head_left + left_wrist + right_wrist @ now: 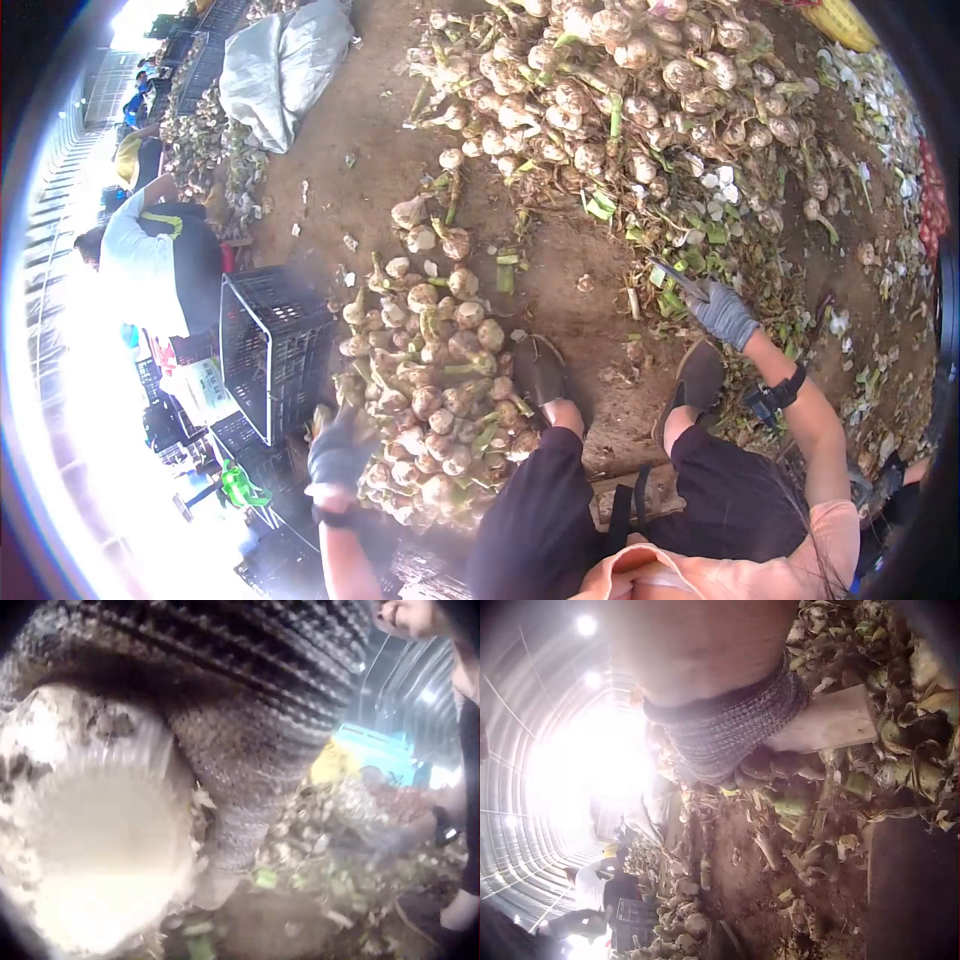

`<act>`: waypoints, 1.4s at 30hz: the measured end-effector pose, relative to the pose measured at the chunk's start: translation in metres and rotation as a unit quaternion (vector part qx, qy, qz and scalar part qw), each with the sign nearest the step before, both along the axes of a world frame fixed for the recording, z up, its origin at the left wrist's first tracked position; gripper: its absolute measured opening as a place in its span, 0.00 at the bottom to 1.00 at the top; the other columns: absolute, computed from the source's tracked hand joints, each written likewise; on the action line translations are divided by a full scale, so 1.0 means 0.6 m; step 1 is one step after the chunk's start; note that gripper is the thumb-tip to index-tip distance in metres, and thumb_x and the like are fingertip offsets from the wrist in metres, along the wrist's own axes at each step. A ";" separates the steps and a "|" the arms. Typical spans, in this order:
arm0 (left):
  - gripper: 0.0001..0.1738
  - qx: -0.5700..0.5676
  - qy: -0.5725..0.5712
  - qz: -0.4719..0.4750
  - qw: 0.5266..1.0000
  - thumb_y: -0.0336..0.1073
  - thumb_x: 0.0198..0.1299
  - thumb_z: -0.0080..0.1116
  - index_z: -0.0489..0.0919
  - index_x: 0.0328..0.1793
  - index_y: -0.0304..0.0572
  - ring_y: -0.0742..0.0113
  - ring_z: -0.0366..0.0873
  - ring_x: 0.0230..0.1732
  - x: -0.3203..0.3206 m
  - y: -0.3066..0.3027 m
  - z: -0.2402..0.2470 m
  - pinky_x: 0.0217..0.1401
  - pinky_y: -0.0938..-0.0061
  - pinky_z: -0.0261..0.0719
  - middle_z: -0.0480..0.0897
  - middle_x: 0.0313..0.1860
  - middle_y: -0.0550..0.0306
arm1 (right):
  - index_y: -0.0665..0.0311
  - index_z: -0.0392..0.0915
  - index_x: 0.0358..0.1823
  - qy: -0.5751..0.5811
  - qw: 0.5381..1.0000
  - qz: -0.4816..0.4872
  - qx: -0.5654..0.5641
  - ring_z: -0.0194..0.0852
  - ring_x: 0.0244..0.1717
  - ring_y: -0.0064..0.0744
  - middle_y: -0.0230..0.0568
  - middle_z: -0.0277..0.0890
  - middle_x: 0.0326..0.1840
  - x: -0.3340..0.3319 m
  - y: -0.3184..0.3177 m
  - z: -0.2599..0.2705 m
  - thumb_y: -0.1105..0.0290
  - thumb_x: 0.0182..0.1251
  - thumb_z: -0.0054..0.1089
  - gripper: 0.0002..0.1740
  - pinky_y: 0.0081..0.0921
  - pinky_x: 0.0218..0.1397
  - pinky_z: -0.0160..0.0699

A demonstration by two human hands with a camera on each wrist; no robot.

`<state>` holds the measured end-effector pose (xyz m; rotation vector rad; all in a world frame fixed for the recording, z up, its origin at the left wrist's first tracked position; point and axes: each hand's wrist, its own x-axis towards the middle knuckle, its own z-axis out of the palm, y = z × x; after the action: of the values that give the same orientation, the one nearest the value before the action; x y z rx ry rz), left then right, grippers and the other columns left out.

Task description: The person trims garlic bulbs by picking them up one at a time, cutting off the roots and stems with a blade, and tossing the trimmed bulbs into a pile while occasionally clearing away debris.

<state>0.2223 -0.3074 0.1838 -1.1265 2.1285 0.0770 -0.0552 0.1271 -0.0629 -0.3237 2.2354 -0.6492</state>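
Observation:
In a grey knit glove, my left hand [342, 450] is blurred at the left edge of a pile of trimmed garlic [430, 400]. Up close in the left wrist view, its gloved fingers [247, 742] curl round a garlic bulb [105, 817] whose pale, flat cut face shows. My right hand [725, 315], gloved too, grips a knife [678, 276] over leaf scraps beside the right shoe. The knife's wooden handle [832, 720] sticks out of the fist in the right wrist view; the blade is hidden there.
A large heap of garlic with stems [620, 90] lies ahead. Black crates [275, 350] stand at the left, near another person [160, 260] bending over. A grey plastic sheet [285, 70] lies at the far left. Cut stalks and peelings [720, 240] cover the soil at right.

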 end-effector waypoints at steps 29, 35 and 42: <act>0.36 -0.090 0.324 -0.137 0.932 0.49 0.55 0.59 0.66 0.63 0.31 0.43 0.69 0.60 -0.313 -0.315 -0.522 0.61 0.61 0.67 0.74 0.57 0.34 | 0.53 0.64 0.12 -0.483 0.793 -0.248 -0.277 0.50 0.11 0.17 0.22 0.56 0.11 -0.035 -0.051 0.055 0.60 0.62 0.58 0.21 0.19 0.16 0.56; 0.38 0.182 0.342 -0.071 0.919 0.28 0.50 0.63 0.61 0.68 0.40 0.58 0.74 0.50 -0.262 -0.395 -0.564 0.51 0.71 0.74 0.78 0.51 0.48 | 0.55 0.69 0.17 -0.490 0.784 -0.225 -0.307 0.50 0.11 0.15 0.21 0.56 0.11 -0.031 -0.050 0.053 0.61 0.62 0.58 0.16 0.18 0.15 0.52; 0.38 0.115 0.488 0.014 0.865 0.33 0.40 0.71 0.66 0.59 0.39 0.69 0.75 0.41 -0.302 -0.347 -0.511 0.46 0.76 0.74 0.78 0.44 0.58 | 0.66 0.76 0.41 -0.355 0.879 -0.209 -0.241 0.58 0.12 0.16 0.24 0.65 0.15 -0.024 -0.060 0.066 0.59 0.59 0.60 0.17 0.18 0.16 0.58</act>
<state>0.0412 -0.5155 -0.1229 -1.0782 2.8391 1.0957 -0.0693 0.0912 -0.0233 0.1629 1.4083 -1.3191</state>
